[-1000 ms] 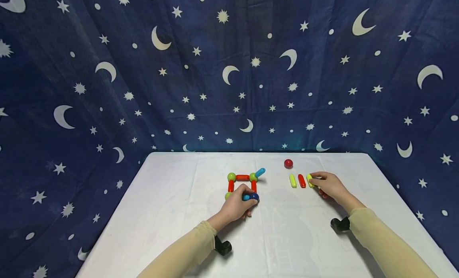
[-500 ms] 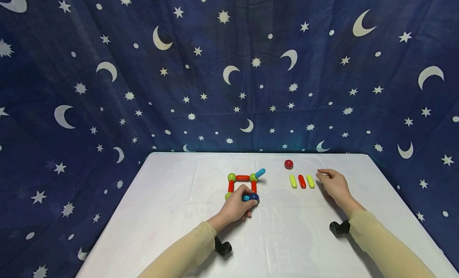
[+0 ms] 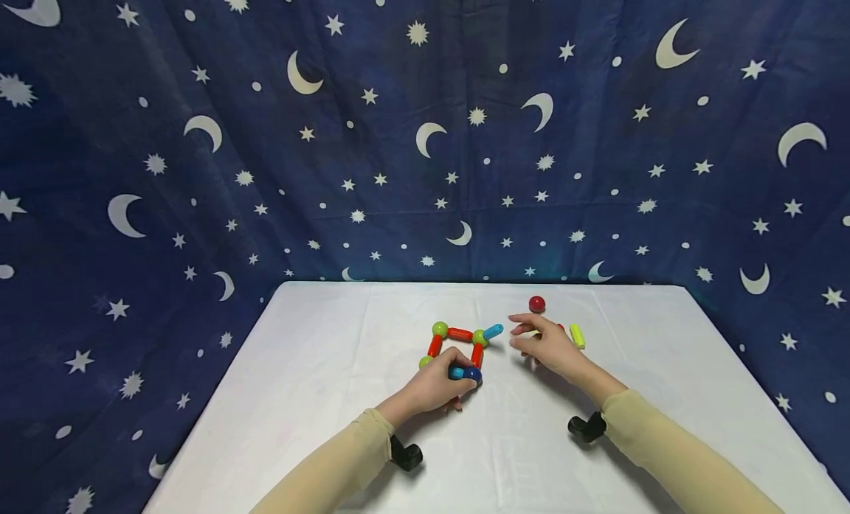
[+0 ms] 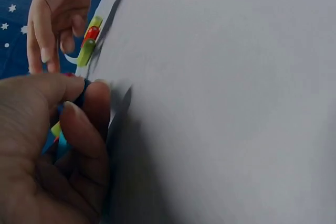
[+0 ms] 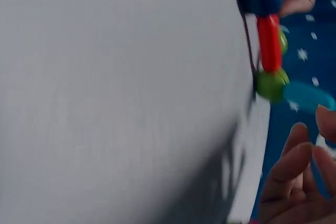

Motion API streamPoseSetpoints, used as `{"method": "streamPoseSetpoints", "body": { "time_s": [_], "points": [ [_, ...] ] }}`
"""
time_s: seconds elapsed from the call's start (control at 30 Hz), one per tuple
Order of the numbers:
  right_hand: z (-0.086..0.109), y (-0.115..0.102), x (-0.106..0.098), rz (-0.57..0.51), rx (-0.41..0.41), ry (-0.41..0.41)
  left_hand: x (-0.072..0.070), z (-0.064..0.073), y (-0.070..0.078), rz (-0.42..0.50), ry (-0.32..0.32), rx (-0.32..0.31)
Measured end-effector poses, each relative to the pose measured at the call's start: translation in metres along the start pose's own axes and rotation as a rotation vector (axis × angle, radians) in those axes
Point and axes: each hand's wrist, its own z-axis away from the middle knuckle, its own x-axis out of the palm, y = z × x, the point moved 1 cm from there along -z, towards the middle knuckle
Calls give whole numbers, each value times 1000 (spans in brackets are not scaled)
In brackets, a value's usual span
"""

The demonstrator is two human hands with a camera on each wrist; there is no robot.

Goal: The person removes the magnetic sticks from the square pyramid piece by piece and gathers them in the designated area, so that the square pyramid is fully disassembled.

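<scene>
A square of magnetic rods and balls lies on the white table: red rods [image 3: 460, 335], green balls [image 3: 440, 328] at three corners, and a dark blue ball [image 3: 472, 375] at the near right corner. My left hand [image 3: 428, 385] grips the near side, around a light blue rod [image 3: 456, 372] beside the dark blue ball, and partly covers it. From the far right green ball [image 3: 480, 338] another light blue rod [image 3: 493, 331] sticks up at a slant. Just right of that rod, my right hand [image 3: 547, 348] has its thumb and fingers apart, holding nothing.
Beyond my right hand sits a loose red ball [image 3: 536, 304]. A yellow-green rod [image 3: 577, 335] lies right of that hand, which mostly hides a red rod and a second yellow-green one. A dark blue star-and-moon cloth [image 3: 398, 130] hangs behind the table.
My right hand has let go of the rightmost yellow-green rod and moved left to the upright light blue rod. The square has turned slightly in my left hand's grip.
</scene>
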Motion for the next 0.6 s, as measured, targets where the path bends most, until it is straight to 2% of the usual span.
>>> {"method": "streamPoseSetpoints", "body": {
  "time_s": [0.13,0.27,0.43,0.6],
  "points": [
    [-2,-1,19,8,9,-62,-1,2,0,-31,-31,-10],
    [-4,-2,27,-18,-2,-54,-3,4,-1,-36,-27,6],
    [-3,-2,31,-35,4,-62,-8,9,-3,-61,3,24],
    [0,-5,34,-51,8,-97,-22,14,-9,-145,56,79]
  ]
}}
